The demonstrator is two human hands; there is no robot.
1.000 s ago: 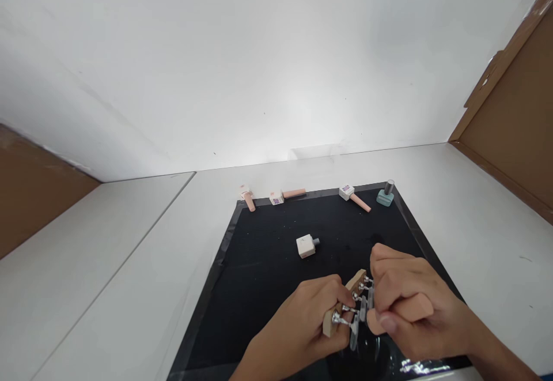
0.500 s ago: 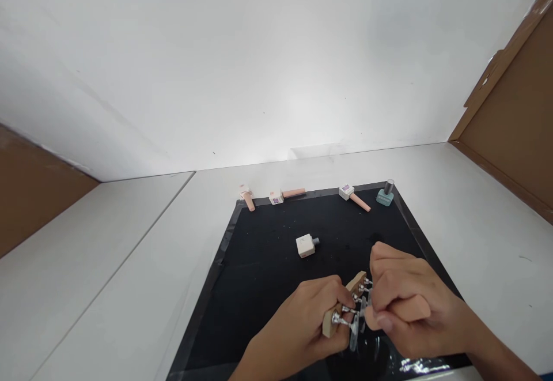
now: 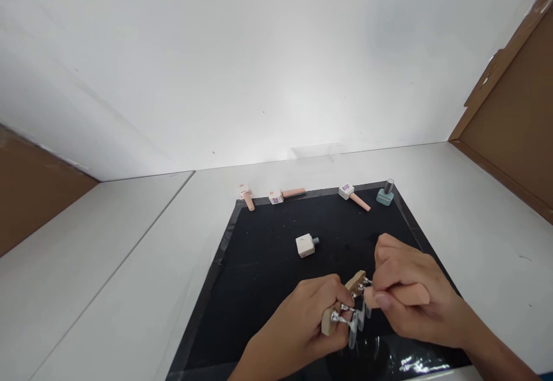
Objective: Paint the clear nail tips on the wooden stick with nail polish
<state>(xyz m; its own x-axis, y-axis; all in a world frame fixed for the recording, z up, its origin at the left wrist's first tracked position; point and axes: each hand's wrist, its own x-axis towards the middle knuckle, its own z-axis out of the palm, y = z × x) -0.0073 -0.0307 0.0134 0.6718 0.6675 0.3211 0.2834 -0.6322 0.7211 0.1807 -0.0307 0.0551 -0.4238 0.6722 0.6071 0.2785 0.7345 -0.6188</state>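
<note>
My left hand (image 3: 302,317) is closed around a wooden nail tip stand (image 3: 328,322), held tilted over the black mat (image 3: 259,289). Short metal posts along the stand carry clear false nails (image 3: 353,329). Pinched in my right hand (image 3: 415,294) is a peach nail polish cap (image 3: 408,295), its end pointing at the false nails. Fingers and nails hide whatever brush it has. Just beyond both hands, an uncapped white polish bottle (image 3: 305,245) with a grey neck is on the mat.
Along the mat's far edge lie white bottles with peach caps: one at left (image 3: 246,195), a second bottle (image 3: 276,196) beside it, a third bottle (image 3: 347,191) further right. A teal bottle (image 3: 384,197) stands at the corner. A white wall (image 3: 259,81) and brown cardboard (image 3: 514,104) bound the table.
My right hand, with the peach cap, has lifted slightly, and the cap's end has moved up along the row of false nails. My left hand and the stand have barely shifted.
</note>
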